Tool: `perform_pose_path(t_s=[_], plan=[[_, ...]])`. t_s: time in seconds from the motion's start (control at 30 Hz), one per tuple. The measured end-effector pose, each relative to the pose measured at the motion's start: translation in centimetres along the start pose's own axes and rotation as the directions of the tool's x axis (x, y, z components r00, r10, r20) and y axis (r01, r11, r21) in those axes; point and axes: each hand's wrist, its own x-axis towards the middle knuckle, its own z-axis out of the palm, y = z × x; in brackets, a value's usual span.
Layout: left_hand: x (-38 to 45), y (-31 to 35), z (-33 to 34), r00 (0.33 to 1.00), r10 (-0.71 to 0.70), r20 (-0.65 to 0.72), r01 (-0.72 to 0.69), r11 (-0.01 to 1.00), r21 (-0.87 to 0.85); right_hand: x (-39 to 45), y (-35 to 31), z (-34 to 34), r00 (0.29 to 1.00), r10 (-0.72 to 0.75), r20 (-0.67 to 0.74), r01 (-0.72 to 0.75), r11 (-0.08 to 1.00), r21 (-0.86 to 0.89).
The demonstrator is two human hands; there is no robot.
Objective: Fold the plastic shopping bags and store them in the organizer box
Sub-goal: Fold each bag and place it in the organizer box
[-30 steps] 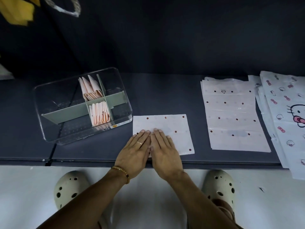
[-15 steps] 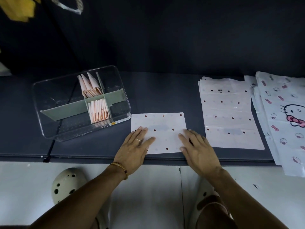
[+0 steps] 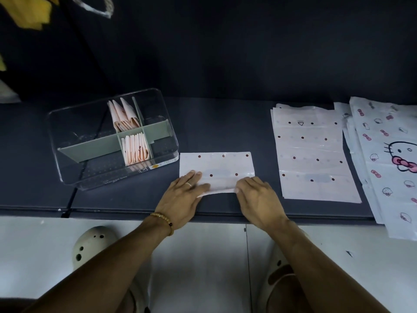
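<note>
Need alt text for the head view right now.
Both hands, left hand and right hand, lift the near edge of a dotted bag on a dark table. An organizer box sits left; flat bags lie right.

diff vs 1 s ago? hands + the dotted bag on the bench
The left hand and right hand, pressed flat side by side on the dotted bag a second ago, slid apart to its near corners. Both now pinch the near edge and have lifted it, starting a fold away from the person. The organizer box, the flat dotted bags and the cartoon-print bags stayed put.
</note>
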Motion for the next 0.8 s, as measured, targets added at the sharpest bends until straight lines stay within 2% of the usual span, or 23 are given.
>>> perform_pose_path(t_s=[0.1, 0.2, 0.3, 0.4, 0.47, 0.57, 0.7, 0.8], plan=[[0.5, 0.2, -1.1, 0.999, -0.04, 0.028, 0.041, 0.998, -0.047, -0.1, 1.0, -0.4, 0.991, 0.062, 0.115, -0.068, 0.997, 0.041], [0.7, 0.1, -2.3, 0.996, -0.083, 0.04, 0.086, 0.993, -0.078, 0.0, 1.6, -1.1, 0.978, 0.195, 0.075, -0.206, 0.959, 0.195], [0.8, 0.0, -3.2, 0.963, -0.264, -0.055, 0.244, 0.941, -0.235, 0.7, 2.1, -1.7, 0.906, 0.388, 0.167, -0.423, 0.832, 0.359], [0.8, -0.1, -2.8, 0.912, -0.41, -0.014, 0.385, 0.868, -0.312, 1.1, 2.4, -1.6, 0.824, 0.526, 0.209, -0.566, 0.749, 0.344], [0.9, -0.2, -2.5, 0.87, -0.493, -0.002, 0.467, 0.826, -0.314, 1.4, 2.3, -1.2, 0.793, 0.573, 0.208, -0.609, 0.725, 0.321], [1.2, -0.3, -2.2, 0.812, -0.584, -0.002, 0.558, 0.776, -0.293, 2.0, 2.0, -0.6, 0.781, 0.591, 0.2, -0.624, 0.74, 0.251], [1.6, -0.6, -2.0, 0.734, -0.679, 0.009, 0.643, 0.69, -0.333, 2.6, 2.1, 0.0, 0.783, 0.598, 0.172, -0.622, 0.757, 0.201], [1.7, -0.9, -2.1, 0.693, -0.72, 0.035, 0.682, 0.64, -0.354, 3.3, 2.2, -0.1, 0.759, 0.625, 0.185, -0.651, 0.728, 0.215]])
